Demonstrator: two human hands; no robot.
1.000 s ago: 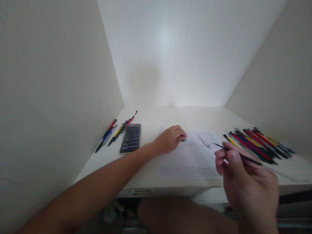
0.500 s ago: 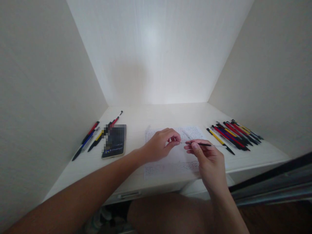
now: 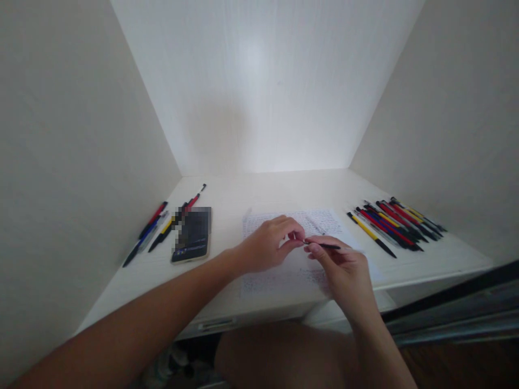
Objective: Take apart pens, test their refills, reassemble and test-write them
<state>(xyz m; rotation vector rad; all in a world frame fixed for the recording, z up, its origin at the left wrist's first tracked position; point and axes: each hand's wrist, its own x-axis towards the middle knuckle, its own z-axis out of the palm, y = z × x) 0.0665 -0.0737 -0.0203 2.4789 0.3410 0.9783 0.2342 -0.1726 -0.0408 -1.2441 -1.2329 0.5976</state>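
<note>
Over the paper my two hands meet at the tip of a thin pen refill (image 3: pixel 329 246), black along its front part and see-through toward its rear. My right hand (image 3: pixel 346 270) pinches the refill between thumb and fingers, its tip pointing left. Thumb and forefinger of my left hand (image 3: pixel 267 246) are closed at that tip; whatever small piece they hold is too tiny to make out. Under both hands lies a sheet of paper (image 3: pixel 263 283) covered in handwriting. A clear pen barrel (image 3: pixel 316 226) rests on it, just beyond my hands.
Several pens (image 3: pixel 393 224) in red, yellow, blue and black lie at the right, with a yellow and black pen (image 3: pixel 371 233) nearest the paper. A phone (image 3: pixel 197 232) and more pens (image 3: pixel 146 235) lie at the left. Side walls and a back panel enclose the white desk (image 3: pixel 227 194).
The refill has moved slightly left in my right hand, so its tip now meets the fingers of my left hand. A small gap between them has closed.
</note>
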